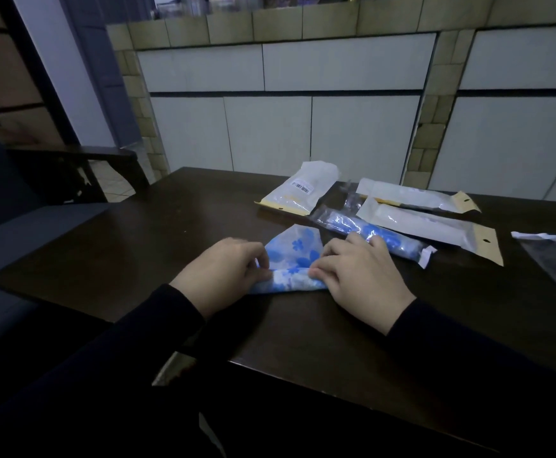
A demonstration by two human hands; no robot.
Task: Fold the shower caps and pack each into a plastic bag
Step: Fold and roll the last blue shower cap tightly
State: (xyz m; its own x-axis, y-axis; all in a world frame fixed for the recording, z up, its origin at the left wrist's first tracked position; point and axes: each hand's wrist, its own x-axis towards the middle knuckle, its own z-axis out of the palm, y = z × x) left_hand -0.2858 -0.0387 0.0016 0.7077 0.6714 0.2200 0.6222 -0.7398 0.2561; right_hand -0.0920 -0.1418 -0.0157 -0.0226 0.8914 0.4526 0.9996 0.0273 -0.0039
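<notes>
A white shower cap with blue flowers [294, 256] lies on the dark table [137, 246], its near edge rolled over. My left hand [223, 272] pinches the roll's left end with curled fingers. At the roll's right end, my right hand [359, 276] grips it with curled fingers. Just behind my right hand lies a clear plastic bag holding a rolled blue cap [369, 231].
Three white packets with tan header strips lie behind: one with a barcode [299, 190], two long ones [415, 195] [435, 226]. A dark plastic bag [554, 259] sits at the right edge. A dark chair [81, 166] stands at the left; a tiled wall rises behind.
</notes>
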